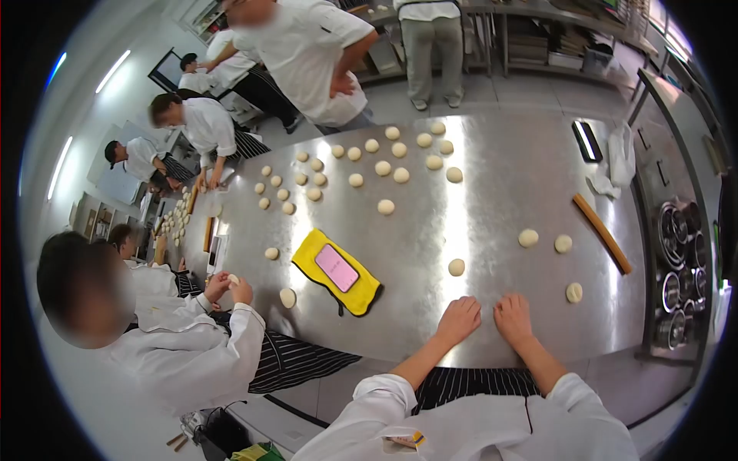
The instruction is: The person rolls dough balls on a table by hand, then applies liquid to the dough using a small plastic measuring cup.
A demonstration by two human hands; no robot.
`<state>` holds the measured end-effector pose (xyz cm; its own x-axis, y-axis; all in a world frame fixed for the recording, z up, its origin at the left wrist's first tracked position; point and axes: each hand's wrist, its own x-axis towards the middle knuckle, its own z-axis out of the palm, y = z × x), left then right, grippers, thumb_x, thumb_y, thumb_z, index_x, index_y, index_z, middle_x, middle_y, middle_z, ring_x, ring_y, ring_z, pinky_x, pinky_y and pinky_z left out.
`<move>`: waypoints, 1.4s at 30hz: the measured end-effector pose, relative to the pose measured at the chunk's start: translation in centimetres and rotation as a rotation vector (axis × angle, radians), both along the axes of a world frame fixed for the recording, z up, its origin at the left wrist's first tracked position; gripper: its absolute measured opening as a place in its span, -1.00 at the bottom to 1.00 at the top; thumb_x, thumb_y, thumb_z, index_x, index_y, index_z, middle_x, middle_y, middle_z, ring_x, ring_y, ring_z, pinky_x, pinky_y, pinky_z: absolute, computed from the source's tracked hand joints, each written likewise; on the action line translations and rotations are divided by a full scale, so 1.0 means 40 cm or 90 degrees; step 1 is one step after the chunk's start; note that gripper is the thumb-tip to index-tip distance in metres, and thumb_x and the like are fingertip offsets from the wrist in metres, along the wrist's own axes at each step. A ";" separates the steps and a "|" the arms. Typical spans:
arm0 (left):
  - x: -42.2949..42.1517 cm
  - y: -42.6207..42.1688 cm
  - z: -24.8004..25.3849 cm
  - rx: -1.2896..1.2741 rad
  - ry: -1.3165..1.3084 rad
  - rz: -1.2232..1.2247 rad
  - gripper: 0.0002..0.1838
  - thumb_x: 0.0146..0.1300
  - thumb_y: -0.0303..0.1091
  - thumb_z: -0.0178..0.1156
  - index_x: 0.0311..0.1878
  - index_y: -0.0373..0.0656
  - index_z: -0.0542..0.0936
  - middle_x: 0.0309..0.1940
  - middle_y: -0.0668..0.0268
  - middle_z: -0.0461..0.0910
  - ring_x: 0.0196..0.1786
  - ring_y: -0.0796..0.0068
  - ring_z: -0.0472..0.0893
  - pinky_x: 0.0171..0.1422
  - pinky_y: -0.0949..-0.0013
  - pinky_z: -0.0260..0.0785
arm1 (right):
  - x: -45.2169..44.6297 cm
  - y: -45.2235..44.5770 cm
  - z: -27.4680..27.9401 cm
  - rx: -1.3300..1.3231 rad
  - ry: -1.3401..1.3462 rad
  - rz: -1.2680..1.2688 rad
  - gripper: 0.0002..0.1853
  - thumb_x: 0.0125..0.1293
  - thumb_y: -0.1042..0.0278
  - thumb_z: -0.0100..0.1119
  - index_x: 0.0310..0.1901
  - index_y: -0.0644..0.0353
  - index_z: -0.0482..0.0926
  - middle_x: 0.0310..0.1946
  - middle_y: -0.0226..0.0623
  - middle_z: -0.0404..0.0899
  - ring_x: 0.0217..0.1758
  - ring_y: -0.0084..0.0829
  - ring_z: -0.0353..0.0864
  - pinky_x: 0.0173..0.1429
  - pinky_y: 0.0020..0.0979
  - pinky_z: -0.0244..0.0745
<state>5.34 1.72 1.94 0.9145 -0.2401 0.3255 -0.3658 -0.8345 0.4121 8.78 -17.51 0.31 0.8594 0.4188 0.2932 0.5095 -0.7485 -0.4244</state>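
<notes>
My left hand (460, 318) rests on the steel table (415, 284) near its front edge, fingers curled into a loose fist. Beside it, a short gap apart, my right hand (513, 316) lies in much the same curled pose. Nothing shows in either hand. Just ahead of the left one sits a round dough ball (457, 267). To the right are another dough ball (528, 238), a second dough ball (563, 243) and a dented dough piece (574, 293). A wooden rolling pin (602, 233) lies slanted beyond them.
Several dough balls (383, 168) spread across the far side. A pink-screened phone (337, 268) lies on a yellow pouch (307, 244). At left, a person (184, 346) pinches dough. A dark phone (586, 141) and white cloth (619, 157) lie far right, near metal bowls (673, 290).
</notes>
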 end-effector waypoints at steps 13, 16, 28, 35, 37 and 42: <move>-0.074 0.024 -0.073 -0.097 -0.009 -0.012 -0.78 0.08 -0.36 0.36 -0.22 -0.17 0.58 -0.17 0.14 0.58 -0.07 0.13 0.61 0.05 0.09 0.48 | -0.052 -0.054 -0.024 0.024 -0.011 -0.019 -0.81 0.15 0.36 0.34 -0.24 0.12 0.55 -0.13 -0.15 0.50 0.05 -0.01 0.48 0.14 -0.10 0.40; -0.040 -0.032 -0.041 -0.051 -0.015 -0.065 -0.80 0.09 -0.38 0.33 -0.21 -0.16 0.58 -0.18 0.17 0.56 -0.06 0.16 0.61 0.07 0.11 0.48 | -0.045 -0.039 -0.025 0.014 0.017 -0.015 -0.79 0.12 0.33 0.37 -0.24 0.12 0.55 -0.13 -0.15 0.50 0.05 -0.01 0.48 0.13 -0.07 0.41; -0.041 0.014 -0.025 -0.045 0.012 -0.003 -0.78 0.14 -0.36 0.26 -0.16 -0.17 0.54 -0.14 0.16 0.53 0.00 0.15 0.57 0.08 0.16 0.45 | -0.009 -0.071 0.003 0.008 0.027 0.038 -0.81 0.17 0.33 0.37 -0.26 0.16 0.57 -0.15 -0.07 0.51 0.03 0.03 0.47 0.16 -0.02 0.37; -0.037 0.007 -0.033 -0.007 0.044 -0.025 -0.85 0.19 -0.34 0.27 -0.24 -0.15 0.54 -0.19 0.24 0.52 -0.05 0.23 0.57 0.01 0.22 0.44 | -0.030 -0.093 -0.016 0.041 0.079 0.006 -0.84 0.18 0.39 0.34 -0.24 0.15 0.56 -0.13 -0.12 0.51 0.04 0.02 0.47 0.17 -0.01 0.38; -0.069 0.003 -0.046 -0.026 -0.036 0.013 -0.84 0.17 -0.33 0.28 -0.25 -0.14 0.53 -0.22 0.25 0.51 -0.07 0.23 0.56 -0.01 0.20 0.44 | -0.051 -0.096 -0.017 0.044 0.032 -0.003 -0.84 0.18 0.40 0.33 -0.24 0.14 0.56 -0.13 -0.15 0.51 0.04 0.00 0.48 0.16 -0.02 0.40; 0.003 0.028 0.007 -0.002 0.022 -0.020 -0.82 0.13 -0.33 0.29 -0.25 -0.14 0.53 -0.22 0.24 0.51 -0.05 0.23 0.57 0.01 0.18 0.44 | 0.007 -0.038 0.014 -0.014 0.099 -0.047 -0.82 0.19 0.39 0.33 -0.22 0.17 0.54 -0.12 -0.14 0.51 0.03 0.00 0.48 0.15 -0.01 0.38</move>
<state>5.45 2.85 2.24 0.9171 -0.2685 0.2947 -0.3777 -0.8215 0.4271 9.05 -19.03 0.88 0.9223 0.3581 0.1455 0.3825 -0.7915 -0.4767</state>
